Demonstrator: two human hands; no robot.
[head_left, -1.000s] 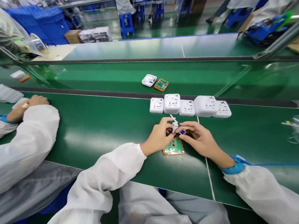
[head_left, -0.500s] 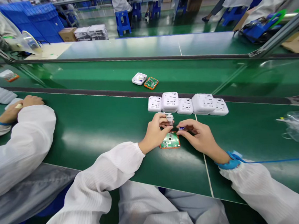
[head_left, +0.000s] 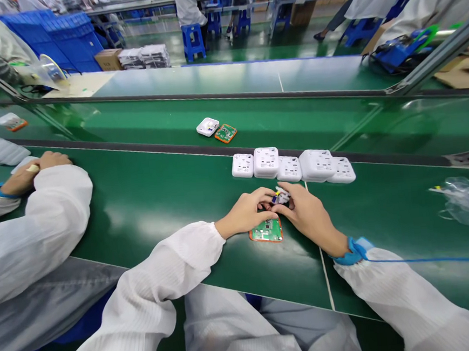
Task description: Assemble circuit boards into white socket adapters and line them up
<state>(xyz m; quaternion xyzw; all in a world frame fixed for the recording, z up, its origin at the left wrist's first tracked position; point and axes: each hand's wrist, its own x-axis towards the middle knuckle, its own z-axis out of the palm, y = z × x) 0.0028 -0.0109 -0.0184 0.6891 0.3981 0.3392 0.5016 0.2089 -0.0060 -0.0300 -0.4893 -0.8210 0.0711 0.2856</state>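
Note:
My left hand [head_left: 244, 213] and my right hand [head_left: 309, 215] meet over the table with fingers closed. Between their fingertips is a small white plastic part [head_left: 284, 195] with a dark blue and yellow piece against it. Both hands grip this small assembly, whose exact kind I cannot make out. Just below the fingers a green circuit board [head_left: 266, 230] with an orange rim lies flat on the green table, its upper edge partly covered by my left hand. A blue wrist strap [head_left: 352, 251] with a cord is around my right wrist.
White square housings [head_left: 276, 162] stand in a row behind my hands. On the green conveyor belt lie an open white case [head_left: 207, 127] and another circuit board [head_left: 226, 133]. A clear plastic bag [head_left: 466, 198] is at right. A co-worker's hands [head_left: 35, 169] rest at left.
My hands have come together, bringing the blue piece in the right against the white part from the left. The open case and board on the belt have shifted left.

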